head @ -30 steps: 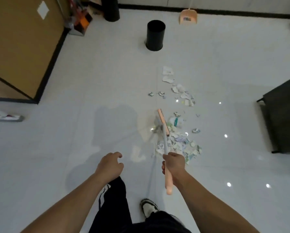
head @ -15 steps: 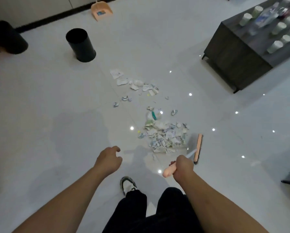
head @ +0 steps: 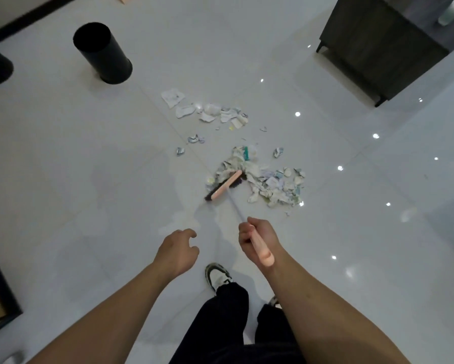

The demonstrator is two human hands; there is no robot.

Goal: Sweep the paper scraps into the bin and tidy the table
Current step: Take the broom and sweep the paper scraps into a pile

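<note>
The paper scraps (head: 262, 177) are all on the floor, mostly one clump with a looser trail (head: 207, 111) strung out toward the black bin (head: 102, 52), which stands well apart, so I'd say we're early, nothing binned yet. Broom head (head: 224, 185) sits at the clump's near-left edge. Right hand (head: 257, 237) is wrapped around the handle; left hand (head: 178, 252) hangs loosely curled, holding nothing. Table (head: 383, 43) untouched as far as I can tell.

looks like a home living room. glossy white floor tiles (head: 63, 153), a dark low cabinet (head: 378, 48), a black bin (head: 107, 56).
</note>
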